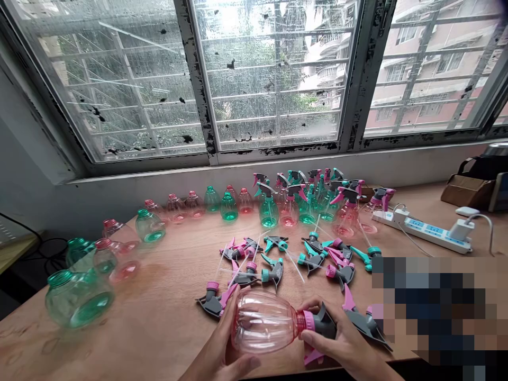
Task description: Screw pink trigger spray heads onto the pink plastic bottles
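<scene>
A clear pink spray bottle point(264, 321) lies sideways in front of me, held up between both hands. Its rounded base end rests in my left hand point(228, 338), the fingers wrapped around it. At its neck, my right hand point(337, 333) grips the grey-and-pink spray head point(319, 321), thumb and fingers around the pink collar. The head sits on the bottle's neck; how tightly cannot be told. Loose pink-and-grey spray heads point(212, 300) and teal-and-grey ones point(273, 272) with thin white tubes lie scattered just beyond my hands.
Open green bottles point(79, 299) and pink ones point(174, 209) curve along the left and back. Several bottles with spray heads point(269, 209) stand at the back centre. A white power strip point(423, 230) and a brown bag point(472, 180) are on the right. Part of the right side is pixelated.
</scene>
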Tool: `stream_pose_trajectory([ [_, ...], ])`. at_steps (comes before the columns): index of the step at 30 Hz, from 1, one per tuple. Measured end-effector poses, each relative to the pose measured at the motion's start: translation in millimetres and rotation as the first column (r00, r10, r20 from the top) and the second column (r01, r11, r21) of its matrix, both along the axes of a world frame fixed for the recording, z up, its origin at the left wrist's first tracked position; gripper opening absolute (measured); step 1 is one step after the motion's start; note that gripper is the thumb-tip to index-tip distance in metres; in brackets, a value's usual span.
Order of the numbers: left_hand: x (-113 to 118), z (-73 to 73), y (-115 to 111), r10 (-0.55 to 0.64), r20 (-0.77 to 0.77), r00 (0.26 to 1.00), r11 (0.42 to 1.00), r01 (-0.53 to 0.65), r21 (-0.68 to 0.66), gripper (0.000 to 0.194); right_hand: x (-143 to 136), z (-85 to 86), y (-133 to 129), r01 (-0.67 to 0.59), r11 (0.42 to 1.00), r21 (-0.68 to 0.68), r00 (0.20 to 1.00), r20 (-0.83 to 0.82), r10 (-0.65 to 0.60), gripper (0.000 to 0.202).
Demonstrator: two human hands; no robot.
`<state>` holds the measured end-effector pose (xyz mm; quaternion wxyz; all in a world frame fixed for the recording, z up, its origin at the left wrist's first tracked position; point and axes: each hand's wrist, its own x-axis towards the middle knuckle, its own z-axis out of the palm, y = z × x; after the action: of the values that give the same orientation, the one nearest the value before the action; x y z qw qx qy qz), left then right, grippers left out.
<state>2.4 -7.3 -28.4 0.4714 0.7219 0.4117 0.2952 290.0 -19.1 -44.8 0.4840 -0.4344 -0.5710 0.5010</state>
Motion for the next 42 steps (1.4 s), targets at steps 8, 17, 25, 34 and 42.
stream_pose_trajectory([
  [8, 2.4, 4.8, -4.2, 0.019, -0.003, 1.000, 0.999, -0.019, 0.044, 0.091, 0.2, 2.2, -0.9, -0.007, 0.999, -0.041, 0.999, -0.042, 0.005, 0.041],
  [17, 2.8, 3.8, -3.3, 0.016, 0.025, 1.000, 1.000, -0.015, -0.008, 0.103, 0.5, -1.2, 0.1, -0.009, 1.000, -0.009, 1.000, -0.004, 0.009, 0.036],
  [25, 0.5, -1.5, -3.9, 0.017, 0.025, 1.000, 0.996, -0.019, 0.091, 0.081, 1.3, -2.6, 0.4, -0.014, 1.000, -0.011, 1.000, -0.020, 0.014, 0.035],
  [34, 2.7, 5.6, -5.2, 0.020, -0.014, 1.000, 0.998, -0.019, 0.058, 0.094, 1.7, -1.1, 0.3, -0.042, 0.999, 0.012, 0.999, 0.016, 0.041, 0.034],
  [42, 2.3, 0.3, -5.2, 0.023, -0.001, 1.000, 0.997, -0.023, 0.067, 0.092, 3.4, -2.6, 1.9, -0.046, 0.999, 0.000, 0.999, -0.001, 0.046, 0.035],
])
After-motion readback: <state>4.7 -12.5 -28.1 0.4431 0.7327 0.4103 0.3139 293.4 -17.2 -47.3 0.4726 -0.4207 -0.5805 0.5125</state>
